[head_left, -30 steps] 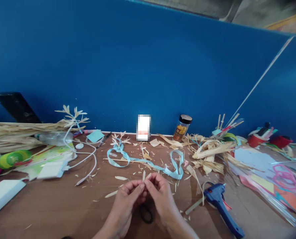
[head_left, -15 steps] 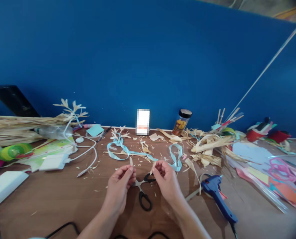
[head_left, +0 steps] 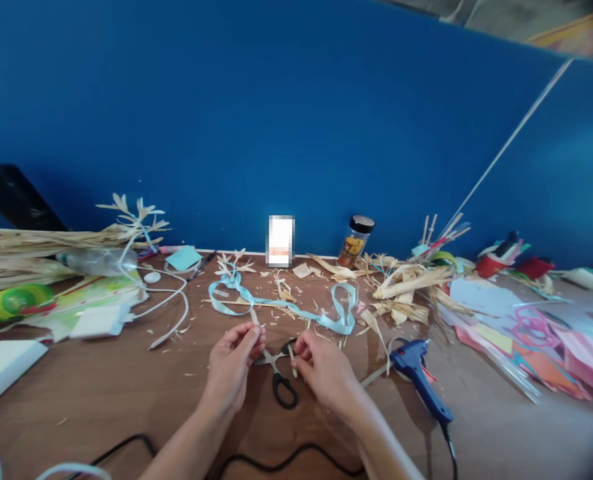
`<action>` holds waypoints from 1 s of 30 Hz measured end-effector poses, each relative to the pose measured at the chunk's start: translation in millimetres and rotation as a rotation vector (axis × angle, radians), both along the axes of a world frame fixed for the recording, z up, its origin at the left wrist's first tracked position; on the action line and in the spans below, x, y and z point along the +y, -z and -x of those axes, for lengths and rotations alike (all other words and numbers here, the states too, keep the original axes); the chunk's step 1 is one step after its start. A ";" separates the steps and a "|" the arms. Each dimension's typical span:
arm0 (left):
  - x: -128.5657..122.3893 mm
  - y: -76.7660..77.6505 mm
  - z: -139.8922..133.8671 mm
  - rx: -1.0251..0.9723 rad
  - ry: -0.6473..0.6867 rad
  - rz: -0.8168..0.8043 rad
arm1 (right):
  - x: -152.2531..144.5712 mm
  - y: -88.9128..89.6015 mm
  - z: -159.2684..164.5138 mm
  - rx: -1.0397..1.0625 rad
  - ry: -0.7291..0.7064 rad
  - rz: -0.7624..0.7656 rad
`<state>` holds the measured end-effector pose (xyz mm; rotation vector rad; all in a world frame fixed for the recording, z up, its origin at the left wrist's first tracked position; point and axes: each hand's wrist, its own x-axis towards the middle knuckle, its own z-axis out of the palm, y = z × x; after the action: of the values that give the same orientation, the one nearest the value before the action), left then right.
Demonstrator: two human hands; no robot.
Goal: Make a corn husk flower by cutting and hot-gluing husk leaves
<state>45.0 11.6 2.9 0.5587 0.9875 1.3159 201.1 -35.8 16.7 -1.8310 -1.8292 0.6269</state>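
My left hand (head_left: 232,363) pinches a small pale strip of dried husk (head_left: 254,319) that points up from the fingertips. In my right hand (head_left: 324,369), thumb and fingers are closed on another narrow husk piece (head_left: 293,362), which hangs down toward the left. Scissors with black handles (head_left: 285,393) lie open on the brown table (head_left: 141,393) between and beneath both hands, their blades partly covered by the left fingers. A light blue ribbon (head_left: 296,309) curls across the table just beyond the hands, beside a small husk flower (head_left: 234,263).
To the right lie a blue glue gun (head_left: 421,377), a heap of dried husks (head_left: 411,287) and coloured paper (head_left: 486,293). A jar with a black lid (head_left: 355,243) stands by the blue partition (head_left: 276,120). At left are a white charger (head_left: 96,321) and a power strip (head_left: 6,370).
The husk piece in my right hand has turned from pointing upward to hanging downward as the fingers shifted. My left hand still holds its strip. The view has swung slightly right.
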 end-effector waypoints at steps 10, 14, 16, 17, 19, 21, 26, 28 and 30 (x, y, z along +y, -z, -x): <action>-1.3 4.2 -0.8 0.037 0.045 0.011 | -17.5 -21.5 14.4 -0.393 -0.003 0.091; -1.9 3.7 -0.9 0.037 0.046 0.014 | -25.4 -28.5 19.0 -0.418 0.009 0.067; -1.4 4.0 -1.0 0.037 0.043 0.027 | -32.4 -31.8 16.2 -0.412 -0.014 0.041; -1.1 4.5 -1.0 0.037 0.042 0.035 | -36.8 -33.3 13.3 -0.400 -0.024 0.030; -0.3 6.1 -1.1 0.038 0.034 0.053 | -47.3 -36.3 5.1 -0.351 -0.037 0.017; 0.1 7.9 -1.3 0.040 0.030 0.067 | -59.2 -38.8 -5.1 -0.275 -0.046 0.016; -1.5 11.1 -1.8 0.069 0.083 0.062 | -84.9 -43.3 -30.4 -0.186 -0.029 0.077; -2.7 12.2 -2.0 0.103 0.106 0.057 | -90.3 -46.0 -39.7 -0.181 0.000 0.098; -4.0 13.1 -2.5 0.142 0.119 0.056 | -92.6 -49.8 -49.7 -0.170 0.049 0.096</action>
<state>47.4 7.6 -10.2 0.6646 1.0870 1.1525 250.8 -128.4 66.6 -2.0416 -1.8847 0.5656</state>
